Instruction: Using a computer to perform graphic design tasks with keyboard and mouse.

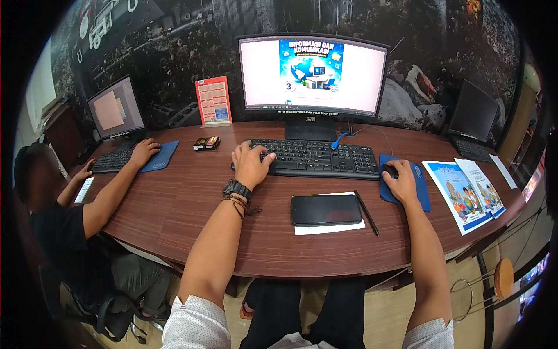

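My left hand (251,165), with a black watch on its wrist, rests over the left end of a black keyboard (317,158), fingers spread on the keys. On a blue mouse pad (422,195) at the right, my right hand (401,181) is wrapped round a black mouse (392,171). Behind the keyboard stands a wide monitor (363,72) showing a blue illustrated page. Between my forearms lies a dark phone (326,209) on white paper, a black pen (367,214) beside it.
Printed blue-and-white booklets (459,195) lie to the right, near a second dark monitor (474,110). A red desk calendar (213,100) and small box (207,143) stand back left. At far left a person (64,232) works at another keyboard and screen (115,107).
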The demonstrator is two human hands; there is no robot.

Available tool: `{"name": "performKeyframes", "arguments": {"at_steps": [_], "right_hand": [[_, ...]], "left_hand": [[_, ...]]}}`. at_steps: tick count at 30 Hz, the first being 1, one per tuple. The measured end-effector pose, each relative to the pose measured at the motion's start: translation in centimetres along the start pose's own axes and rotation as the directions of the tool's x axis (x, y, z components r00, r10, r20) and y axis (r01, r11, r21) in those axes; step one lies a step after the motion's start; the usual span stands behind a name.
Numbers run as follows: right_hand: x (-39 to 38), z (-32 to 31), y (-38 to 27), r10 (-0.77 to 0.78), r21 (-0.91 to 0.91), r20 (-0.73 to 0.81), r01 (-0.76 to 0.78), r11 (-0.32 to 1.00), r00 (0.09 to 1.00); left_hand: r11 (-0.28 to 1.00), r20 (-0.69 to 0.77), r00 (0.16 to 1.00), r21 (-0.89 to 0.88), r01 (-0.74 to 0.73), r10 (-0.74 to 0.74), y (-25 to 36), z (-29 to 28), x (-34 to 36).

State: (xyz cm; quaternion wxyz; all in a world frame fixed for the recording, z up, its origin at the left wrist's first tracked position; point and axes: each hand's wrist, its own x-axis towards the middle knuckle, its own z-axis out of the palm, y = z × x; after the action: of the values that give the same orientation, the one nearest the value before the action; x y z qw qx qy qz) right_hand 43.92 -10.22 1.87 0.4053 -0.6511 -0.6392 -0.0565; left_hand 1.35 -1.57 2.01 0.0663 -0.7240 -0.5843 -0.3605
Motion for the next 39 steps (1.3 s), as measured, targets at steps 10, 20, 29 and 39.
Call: {"name": "performKeyframes", "arguments": {"at_steps": [10,20,29,39], "right_hand": [[0.0,0.3,0.6,0.018,0.008,-0.042,-0.018,1.0,0.999],[0.2,0.3,0.6,0.07,-0.041,0.001,-0.069,0.997,0.998],[0.2,0.2,0.0,0.105,-0.076,-0.015,-0.106,0.991,0.994],[0.1,0.2,0.2,0.026,0.019,0.012,-0.026,0.999,1.0]], "left_hand": [[0.975,0.189,0.957,0.016,0.223,-0.222,-0.6,-0.7,0.2],[0.985,0.217,0.962,-0.013,0.175,-0.168,-1.3,-0.3,0.1],[0.989,0.176,0.973,0.02,0.146,-0.147,-1.2,-0.4,-0.1],[0.992,0.118,0.991,-0.113,-0.049,0.063,-0.4,-0.5,0.0]]}}
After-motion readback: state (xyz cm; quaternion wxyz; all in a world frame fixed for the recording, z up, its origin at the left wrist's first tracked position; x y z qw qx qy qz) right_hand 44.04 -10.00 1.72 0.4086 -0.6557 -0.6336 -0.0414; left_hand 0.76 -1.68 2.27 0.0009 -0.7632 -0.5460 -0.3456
